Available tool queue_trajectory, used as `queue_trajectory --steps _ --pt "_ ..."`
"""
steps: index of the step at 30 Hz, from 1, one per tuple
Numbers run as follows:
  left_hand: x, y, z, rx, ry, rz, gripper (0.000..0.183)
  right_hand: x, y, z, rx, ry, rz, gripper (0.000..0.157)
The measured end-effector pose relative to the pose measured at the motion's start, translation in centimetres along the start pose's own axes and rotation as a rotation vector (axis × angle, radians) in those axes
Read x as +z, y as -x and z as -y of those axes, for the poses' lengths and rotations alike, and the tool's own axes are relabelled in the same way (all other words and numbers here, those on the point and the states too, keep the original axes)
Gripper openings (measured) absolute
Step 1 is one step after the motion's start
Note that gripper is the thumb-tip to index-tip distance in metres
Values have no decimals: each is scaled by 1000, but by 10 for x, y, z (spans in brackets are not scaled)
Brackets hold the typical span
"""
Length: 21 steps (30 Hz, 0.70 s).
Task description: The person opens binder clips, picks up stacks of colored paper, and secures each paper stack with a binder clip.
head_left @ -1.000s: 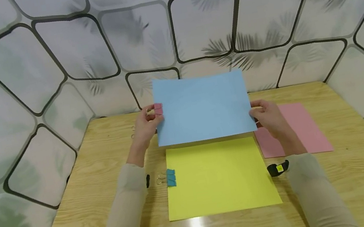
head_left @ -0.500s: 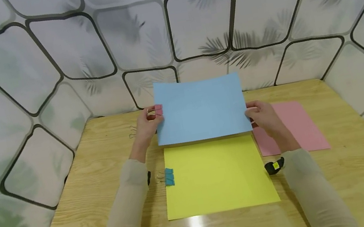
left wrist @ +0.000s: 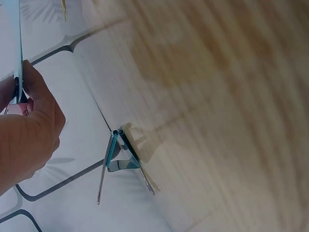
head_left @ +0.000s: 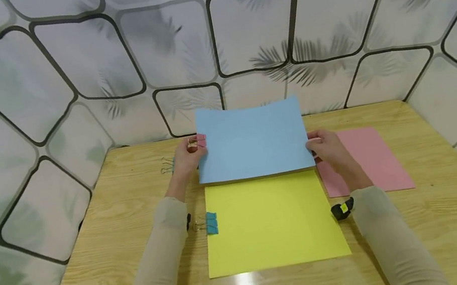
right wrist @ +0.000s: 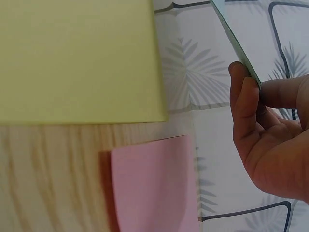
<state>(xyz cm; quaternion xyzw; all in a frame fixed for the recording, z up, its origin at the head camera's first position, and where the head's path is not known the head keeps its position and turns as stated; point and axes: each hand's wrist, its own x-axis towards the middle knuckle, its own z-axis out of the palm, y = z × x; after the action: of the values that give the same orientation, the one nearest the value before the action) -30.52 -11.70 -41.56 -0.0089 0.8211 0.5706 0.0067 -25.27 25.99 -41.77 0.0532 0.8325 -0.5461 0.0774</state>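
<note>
My left hand (head_left: 187, 161) grips the left edge of a raised, tilted blue sheet of paper (head_left: 254, 143), where a pink binder clip (head_left: 201, 140) sits with its wire handles pointing left. In the left wrist view, that sheet appears nearly edge-on between thumb and fingers. At the sheet's right edge, my right hand (head_left: 331, 148) pinches it between thumb and fingers, which the right wrist view (right wrist: 273, 140) also shows. Just below and nearer lies a yellow sheet (head_left: 273, 226), a blue binder clip (head_left: 211, 223) fixed on its left edge.
A pink sheet (head_left: 374, 160) lies on the wooden table (head_left: 444, 221) at right, partly behind my right hand. Another blue binder clip (left wrist: 124, 164) stands on the table beyond my left hand. A patterned backdrop (head_left: 254, 31) rises behind the table.
The blue sheet has come down slightly, its top edge lower now. My right hand has shifted a little left, and the sheet bows a bit more. Both hands keep their hold.
</note>
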Motion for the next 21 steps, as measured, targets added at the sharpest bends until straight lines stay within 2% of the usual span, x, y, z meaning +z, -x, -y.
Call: queue_trajectory --steps 14,21 --pt "10 -11 4 -78 -14 6 44 0 -14 -14 53 -15 9 50" --pt "11 -13 4 -83 -17 6 39 1 -17 -15 68 -35 23 50"
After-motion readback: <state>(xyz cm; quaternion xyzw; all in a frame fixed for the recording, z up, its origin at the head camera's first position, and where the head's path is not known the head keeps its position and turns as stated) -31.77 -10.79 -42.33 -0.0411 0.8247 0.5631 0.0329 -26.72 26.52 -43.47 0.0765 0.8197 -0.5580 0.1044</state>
